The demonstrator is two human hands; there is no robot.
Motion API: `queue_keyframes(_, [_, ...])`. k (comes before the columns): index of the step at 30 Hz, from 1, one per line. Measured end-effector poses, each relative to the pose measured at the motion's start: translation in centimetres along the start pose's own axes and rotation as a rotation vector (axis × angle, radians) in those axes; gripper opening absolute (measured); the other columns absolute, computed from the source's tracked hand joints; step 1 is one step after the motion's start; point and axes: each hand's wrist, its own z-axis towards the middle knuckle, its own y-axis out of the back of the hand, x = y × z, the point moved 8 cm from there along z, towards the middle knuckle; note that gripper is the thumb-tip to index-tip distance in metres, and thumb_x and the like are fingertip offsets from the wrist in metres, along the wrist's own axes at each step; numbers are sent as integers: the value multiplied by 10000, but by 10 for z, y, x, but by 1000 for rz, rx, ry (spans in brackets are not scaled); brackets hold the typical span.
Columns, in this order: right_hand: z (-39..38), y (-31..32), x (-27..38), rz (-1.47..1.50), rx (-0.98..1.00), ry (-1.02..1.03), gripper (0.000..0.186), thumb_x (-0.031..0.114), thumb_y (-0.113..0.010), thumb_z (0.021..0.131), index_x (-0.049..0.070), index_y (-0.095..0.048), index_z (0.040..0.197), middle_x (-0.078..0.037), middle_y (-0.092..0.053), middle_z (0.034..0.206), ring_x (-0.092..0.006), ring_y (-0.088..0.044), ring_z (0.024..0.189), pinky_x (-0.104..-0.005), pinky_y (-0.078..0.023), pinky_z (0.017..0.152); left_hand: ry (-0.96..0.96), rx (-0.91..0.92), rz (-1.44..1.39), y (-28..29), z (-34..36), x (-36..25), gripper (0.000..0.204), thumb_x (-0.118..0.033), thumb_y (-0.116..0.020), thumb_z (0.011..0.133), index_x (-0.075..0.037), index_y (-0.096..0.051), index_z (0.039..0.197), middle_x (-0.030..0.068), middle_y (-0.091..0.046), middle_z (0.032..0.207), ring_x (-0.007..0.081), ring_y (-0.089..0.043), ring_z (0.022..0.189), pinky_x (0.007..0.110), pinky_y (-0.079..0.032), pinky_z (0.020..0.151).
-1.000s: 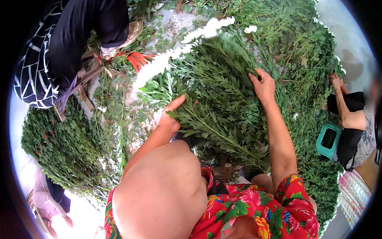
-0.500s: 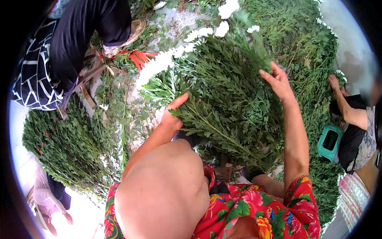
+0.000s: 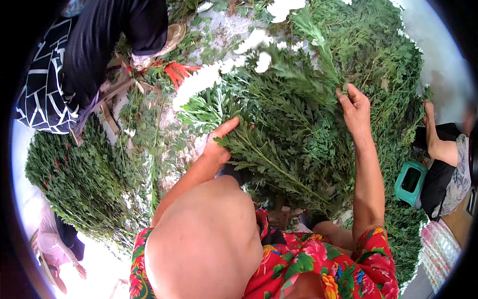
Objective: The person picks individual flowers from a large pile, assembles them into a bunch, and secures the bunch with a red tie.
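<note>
My left hand [image 3: 219, 142] grips the near-left side of a big bundle of dark green, leafy stems [image 3: 279, 144], its thumb over the leaves and its other fingers mostly hidden behind them. White flower heads [image 3: 199, 84] line the bundle's far-left end. To the upper right, my right hand [image 3: 354, 109] pinches a lighter leafy stem [image 3: 326, 60] between thumb and fingers. This stem leans up and away from the bundle, near more white blooms [image 3: 259, 42].
A co-worker's dark-trousered leg [image 3: 139, 27] is upper left beside wooden pieces [image 3: 112, 87] and red strips [image 3: 177, 72]. Another pile of greenery [image 3: 74, 174] lies left. A person's pink sleeve [image 3: 57, 244] shows lower left. Another person's arm [image 3: 438, 149] and a turquoise plastic container [image 3: 411, 184] are right.
My right hand has moved to the right with a leafy stem, drawing it out from the bundle. My left hand stays nearly in place. The co-worker's arm at right has shifted a little.
</note>
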Motion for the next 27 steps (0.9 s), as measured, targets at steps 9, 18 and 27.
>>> queue_keyframes(9, [7, 4, -8, 572, 303, -364, 197, 188, -669, 994, 15, -660, 1086, -15, -686, 956, -126, -651, 781, -308, -576, 684, -5, 48, -77, 3, -4, -3, 326, -273, -672, 970, -16, -661, 1171, 196, -720, 1120, 334, -700, 1033, 509, -571, 958])
queue_keyframes(18, [-15, -24, -67, 830, 429, -634, 853, 261, -742, 953, -71, -224, 1544, -132, -623, 1141, -194, -643, 791, -394, -577, 751, 5, 36, -5, 0, 2, -2, 338, -339, -656, 978, -47, -703, 1143, 184, -736, 1120, 325, -713, 983, 500, -582, 914])
queue_keyframes(27, [-73, -67, -25, 1561, 847, -461, 215, 270, -610, 1034, 91, -563, 1144, -101, -531, 722, -167, -543, 557, -322, -442, 430, -48, 22, 6, 5, -4, -6, 365, -355, -645, 978, -50, -689, 1175, 186, -732, 1116, 323, -710, 992, 506, -584, 911])
